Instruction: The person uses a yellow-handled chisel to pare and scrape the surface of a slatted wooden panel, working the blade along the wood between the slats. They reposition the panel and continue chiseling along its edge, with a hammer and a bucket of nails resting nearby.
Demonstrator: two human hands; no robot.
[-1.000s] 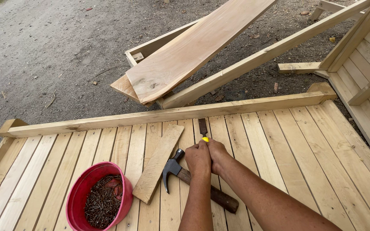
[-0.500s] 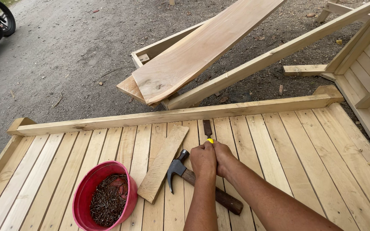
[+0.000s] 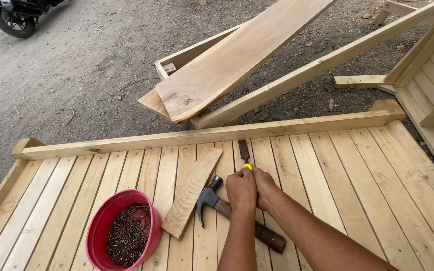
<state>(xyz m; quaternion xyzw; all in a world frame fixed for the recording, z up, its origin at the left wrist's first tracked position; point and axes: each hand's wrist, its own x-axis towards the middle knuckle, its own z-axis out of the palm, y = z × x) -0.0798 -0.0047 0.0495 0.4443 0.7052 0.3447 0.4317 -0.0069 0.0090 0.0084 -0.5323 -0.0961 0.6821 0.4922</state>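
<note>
Head view: your left hand (image 3: 240, 189) and right hand (image 3: 264, 184) are both closed around a yellow-handled chisel (image 3: 244, 152), its dark blade lying flat on the slatted deck (image 3: 327, 170), tip toward the rail. Against the earlier frames, hands and blade hold the same spot; only the camera has tilted. I judge the work has not advanced. The claw hammer (image 3: 227, 208) lies unused beneath your wrists, beside the loose board (image 3: 192, 190) and red nail bowl (image 3: 121, 231).

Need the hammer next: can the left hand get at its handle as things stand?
Probably yes, once freed. The left hand is closed on the chisel, and the hammer lies directly under it on the slats, with nothing covering its handle.
</note>
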